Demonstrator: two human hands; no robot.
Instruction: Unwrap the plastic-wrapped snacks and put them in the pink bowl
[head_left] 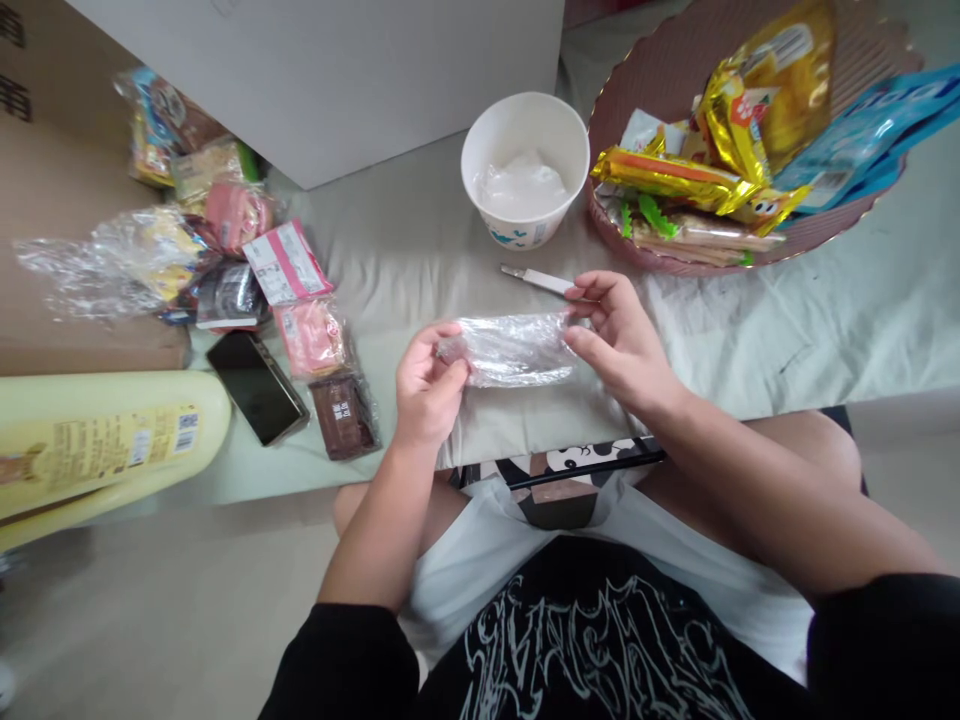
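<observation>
A crinkled clear plastic wrapper [517,350] is stretched flat between my two hands, just above the cloth. My left hand [431,385] pinches its left end between thumb and fingers. At the other end, my right hand [615,335] grips the wrapper's edge with thumb and fingertips. Just beyond my right fingertips lies a small knife-like tool [536,279] with a white handle and a short metal tip. Behind it stands a white paper cup [525,160] with crumpled clear plastic inside.
A pink ribbed basket [637,245] of packaged snacks stands at right. To the left are several wrapped packets [311,335], a brown packet [345,415], a phone [259,385] and a pale yellow bottle [112,440]. A large white box [337,80] is behind, a cardboard box [60,200] far left.
</observation>
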